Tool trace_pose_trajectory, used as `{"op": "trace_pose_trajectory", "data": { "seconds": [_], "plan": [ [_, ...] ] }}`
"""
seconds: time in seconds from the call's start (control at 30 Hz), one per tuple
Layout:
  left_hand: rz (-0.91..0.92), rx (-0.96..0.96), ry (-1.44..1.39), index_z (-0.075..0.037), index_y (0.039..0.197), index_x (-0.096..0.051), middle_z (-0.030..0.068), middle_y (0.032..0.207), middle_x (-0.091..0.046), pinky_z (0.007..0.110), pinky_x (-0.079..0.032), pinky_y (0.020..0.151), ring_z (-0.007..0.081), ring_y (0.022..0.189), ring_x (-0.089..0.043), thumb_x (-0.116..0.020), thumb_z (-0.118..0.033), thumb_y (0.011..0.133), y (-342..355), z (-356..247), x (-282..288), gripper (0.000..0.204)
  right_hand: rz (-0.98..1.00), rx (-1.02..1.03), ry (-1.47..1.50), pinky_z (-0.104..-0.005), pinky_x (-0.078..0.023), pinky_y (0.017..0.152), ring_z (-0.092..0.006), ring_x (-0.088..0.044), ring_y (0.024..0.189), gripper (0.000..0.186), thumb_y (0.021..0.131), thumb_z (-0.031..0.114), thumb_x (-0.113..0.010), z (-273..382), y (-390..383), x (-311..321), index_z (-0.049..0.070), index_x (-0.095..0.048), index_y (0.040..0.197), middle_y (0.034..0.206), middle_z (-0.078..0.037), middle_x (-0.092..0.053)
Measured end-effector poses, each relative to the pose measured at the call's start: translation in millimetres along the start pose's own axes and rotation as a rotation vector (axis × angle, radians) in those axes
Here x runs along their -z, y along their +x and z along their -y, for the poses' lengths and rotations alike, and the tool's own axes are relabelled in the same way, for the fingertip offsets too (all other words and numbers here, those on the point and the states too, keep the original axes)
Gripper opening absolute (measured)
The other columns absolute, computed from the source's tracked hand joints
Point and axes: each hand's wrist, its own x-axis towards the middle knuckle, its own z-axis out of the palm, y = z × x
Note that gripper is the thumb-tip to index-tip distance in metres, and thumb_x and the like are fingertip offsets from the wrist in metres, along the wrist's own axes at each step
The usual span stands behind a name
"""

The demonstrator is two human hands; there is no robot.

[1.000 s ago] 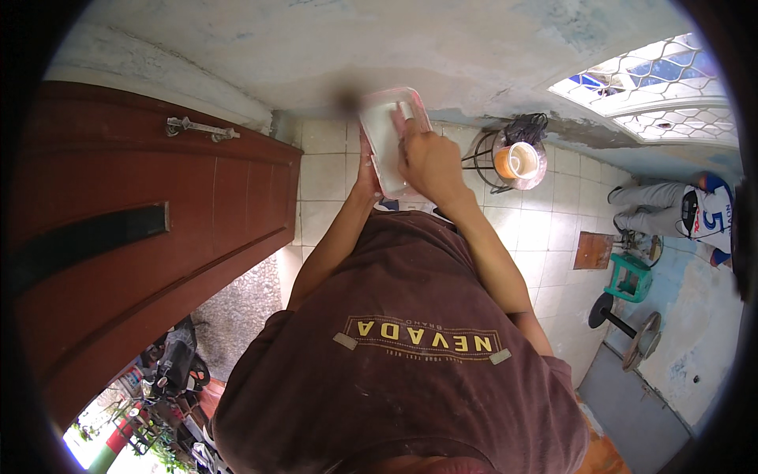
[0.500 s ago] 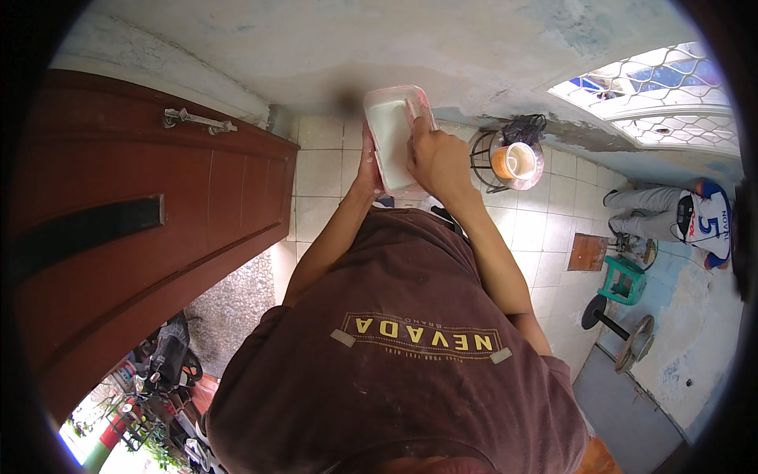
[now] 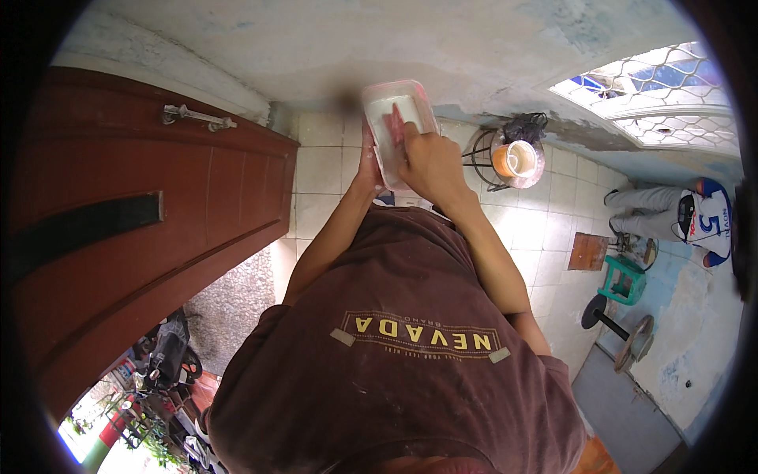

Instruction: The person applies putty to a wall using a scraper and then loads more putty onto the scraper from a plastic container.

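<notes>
A pinkish see-through tray (image 3: pixel 395 84) with a white paste-like substance in it is in front of me, close to the wall. My left hand (image 3: pixel 369 163) is closed round its left side; the fingers beneath are mostly hidden. Over the tray's right half, my right hand (image 3: pixel 434 164) grips a narrow pinkish-red tool (image 3: pixel 397 124), and one finger points along it. The tool lies within the tray, over the white paste; its exact kind cannot be made out.
Right of the tray, a stool (image 3: pixel 478 156) bears an orange-and-white tub (image 3: pixel 515 160) and a black plastic bag (image 3: pixel 524 127). A reddish-brown door (image 3: pixel 229 182) is at left. A patchy wall rises ahead. At far right are a person (image 3: pixel 695 215) and a green stool (image 3: pixel 624 280).
My right hand has brought the pinkish-red tool from the tray's right wall leftward to the middle of the tray. The tray has shifted slightly away from me; my left hand keeps its hold.
</notes>
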Motion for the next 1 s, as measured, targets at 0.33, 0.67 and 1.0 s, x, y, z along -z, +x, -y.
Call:
{"op": "trace_pose_trajectory", "data": {
  "seconds": [0.33,0.67,1.0],
  "plan": [
    [-0.103,-0.082,0.197,-0.019,0.161,-0.031,0.0119,0.16,-0.042,0.051,-0.043,0.118,0.0315,0.143,-0.048,-0.029,-0.072,0.103,-4,-3,-19,0.08,-0.04,-0.029,-0.084,-0.0514,-0.053,0.053,-0.0409,-0.068,0.057,0.018,0.092,0.018,-0.062,-18,-2,0,0.0,-0.06,0.096,0.063,-0.021,-0.066],
    [-0.153,0.002,0.168,-0.019,0.161,-0.032,0.0093,0.159,-0.044,0.051,-0.044,0.118,0.0303,0.142,-0.049,-0.028,-0.077,0.1,0,-2,-8,0.084,-0.087,-0.015,-0.113,-0.0503,-0.052,0.051,-0.0397,-0.066,0.054,0.016,0.092,0.017,-0.062,-29,-3,-3,0.002,-0.059,0.092,0.06,-0.019,-0.064],
    [-0.103,-0.03,0.23,-0.02,0.162,-0.029,0.0087,0.161,-0.042,0.05,-0.043,0.119,0.0289,0.145,-0.046,-0.025,-0.078,0.099,18,7,-24,0.085,-0.14,-0.056,-0.119,-0.0496,-0.051,0.05,-0.0397,-0.066,0.054,0.015,0.091,0.016,-0.062,-46,0,-2,0.003,-0.056,0.09,0.061,-0.02,-0.065]
  ]
}}
